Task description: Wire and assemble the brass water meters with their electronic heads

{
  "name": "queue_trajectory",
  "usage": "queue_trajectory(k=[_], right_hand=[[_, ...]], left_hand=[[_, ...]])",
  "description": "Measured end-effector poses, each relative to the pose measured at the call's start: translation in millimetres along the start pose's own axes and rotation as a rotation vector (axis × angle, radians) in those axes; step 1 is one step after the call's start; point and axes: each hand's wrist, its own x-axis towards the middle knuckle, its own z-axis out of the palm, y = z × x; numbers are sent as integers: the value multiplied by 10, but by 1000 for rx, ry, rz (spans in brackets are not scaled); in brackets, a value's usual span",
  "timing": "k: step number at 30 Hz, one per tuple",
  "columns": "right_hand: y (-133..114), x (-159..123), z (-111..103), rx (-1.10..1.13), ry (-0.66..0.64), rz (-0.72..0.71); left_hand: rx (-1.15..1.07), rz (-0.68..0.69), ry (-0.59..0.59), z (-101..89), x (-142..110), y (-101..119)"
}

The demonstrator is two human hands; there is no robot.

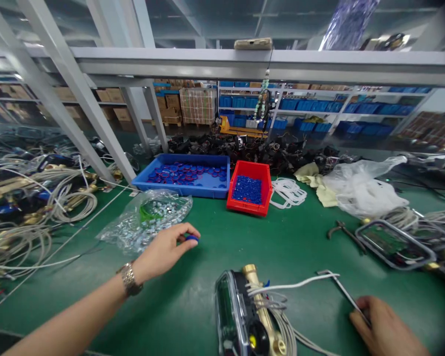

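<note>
My left hand (166, 249), with a metal watch on its wrist, pinches a small round blue cap (192, 238) over the green table, right of the plastic bag of small parts. At the lower right my right hand (383, 324) is closed on a slim metal rod with a bent end (344, 289), its tip by the end of a white cable. Between the hands lies a meter with a clear cover (228, 311) and a brass pipe body (263, 309), tilted on its side. Coiled grey cable (282, 321) runs along it.
At the back stand a blue tray (185, 189) of blue discs and a red bin (247, 207) of small blue parts. White rings (289, 192) lie beside it. Pliers (344, 233) and more meters (396, 242) lie right; cabled meters (59, 198) crowd the left.
</note>
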Motion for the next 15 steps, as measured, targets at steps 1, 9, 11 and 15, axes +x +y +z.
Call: queue_trajectory(k=[1, 9, 11, 15], right_hand=[[-40, -45, -29, -9, -8, 11], [-187, -292, -282, -65, -144, 101], [-164, -324, -331, -24, -142, 131], [-58, -407, -392, 130, -127, 210]], left_hand=[[-107, -66, -69, 109, -191, -12], [239, -166, 116, 541, -917, -184], [262, -209, 170, 563, -972, -220], [283, -242, 236, 592, -1084, -286]])
